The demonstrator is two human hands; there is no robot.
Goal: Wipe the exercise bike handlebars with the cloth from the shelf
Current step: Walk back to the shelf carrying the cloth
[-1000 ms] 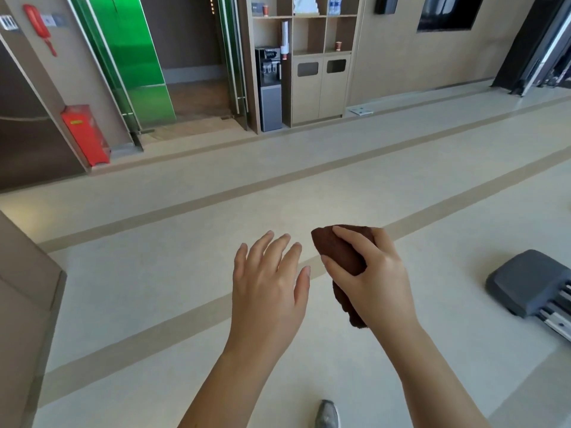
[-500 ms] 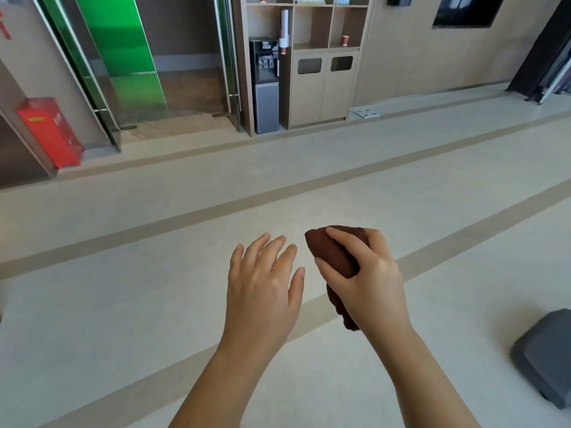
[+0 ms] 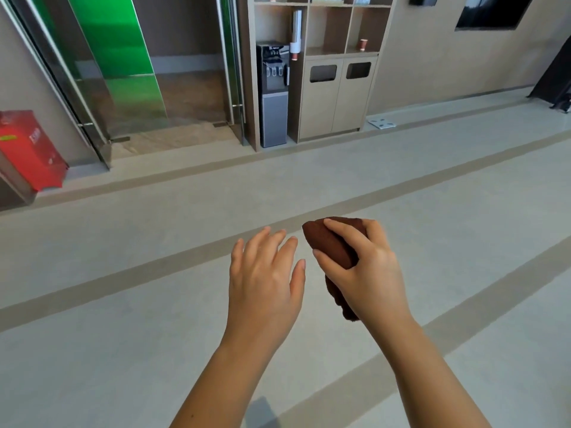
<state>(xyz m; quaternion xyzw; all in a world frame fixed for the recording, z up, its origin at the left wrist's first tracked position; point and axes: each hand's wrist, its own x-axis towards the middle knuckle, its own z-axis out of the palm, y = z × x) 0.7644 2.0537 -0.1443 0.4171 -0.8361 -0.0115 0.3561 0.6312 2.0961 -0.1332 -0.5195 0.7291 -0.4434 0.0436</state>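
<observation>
The hands are held out ahead of the body above the floor, side by side and not touching. The left hand (image 3: 265,279) is turned palm down, its fingers straight and a little spread, holding nothing. The right hand (image 3: 367,273) grips a bunched dark brown cloth (image 3: 332,247). Its index finger lies across the top of the bundle and its thumb presses the near side, while the lower end of the cloth hangs out below the palm. The cloth sits just beside the left hand's thumb and fingertips, with a narrow gap between them.

Below them is a smooth pale beige floor (image 3: 123,350) crossed by darker tan stripes. Against the far wall stands a light wooden shelf unit (image 3: 338,97), with open compartments above two doors that each have a dark rounded slot. A small orange-brown paper cup (image 3: 363,44) stands in the lower right compartment. A black and grey water dispenser (image 3: 273,94) fills the unit's left bay, with a white tube of cups (image 3: 296,29) mounted beside it. Left of the unit is a glass door with a green panel (image 3: 117,57). A red box (image 3: 29,149) leans at the wall near the left edge. A small grey metal plate (image 3: 382,122) lies on the floor right of the unit.
</observation>
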